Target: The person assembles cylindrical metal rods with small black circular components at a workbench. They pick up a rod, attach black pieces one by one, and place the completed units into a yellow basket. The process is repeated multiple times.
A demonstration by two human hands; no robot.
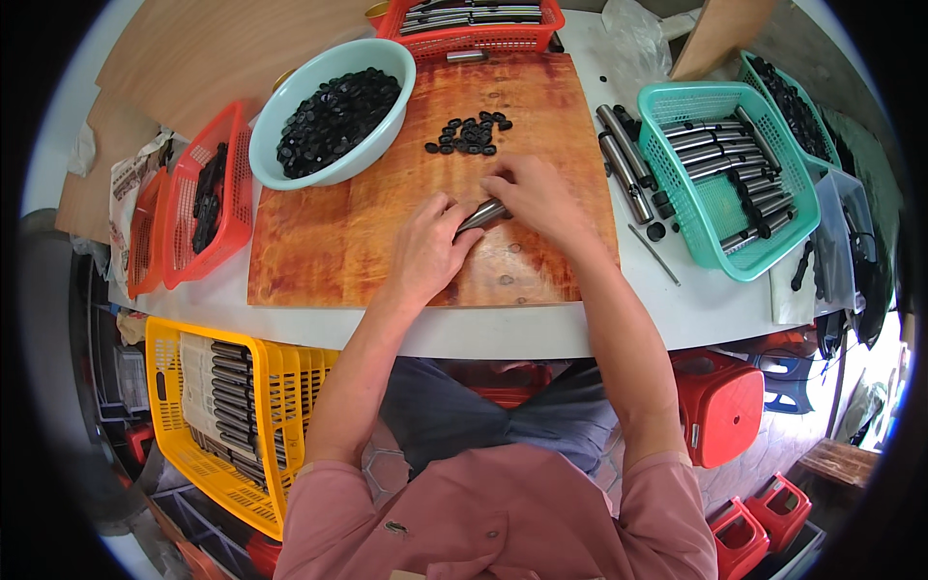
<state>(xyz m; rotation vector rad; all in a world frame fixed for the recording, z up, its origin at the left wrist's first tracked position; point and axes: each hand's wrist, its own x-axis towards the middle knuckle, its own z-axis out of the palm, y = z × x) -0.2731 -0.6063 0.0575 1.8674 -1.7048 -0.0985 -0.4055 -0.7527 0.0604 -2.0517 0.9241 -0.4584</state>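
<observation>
A short, shiny metal tube (pixel 482 216) lies slantwise between my hands, just above the wooden board (pixel 329 251). My left hand (pixel 430 249) is wrapped round its near left part, thumb and fingers closed. At the tube's far right end my right hand (pixel 537 198) has its fingers curled and closed on it; whether a small part is also pinched there is hidden. Beyond my hands, a loose cluster of small black oval caps (pixel 471 135) is spread on the board. Another short metal tube (pixel 468 57) rests at the board's back edge.
A pale green bowl (pixel 397 60) of black caps stands back left, beside a red basket (pixel 239 184). Another red basket (pixel 483 39) of tubes is behind. To the right are a teal basket (pixel 667 184) and loose tubes (pixel 623 176). A yellow crate (pixel 280 362) sits lower left.
</observation>
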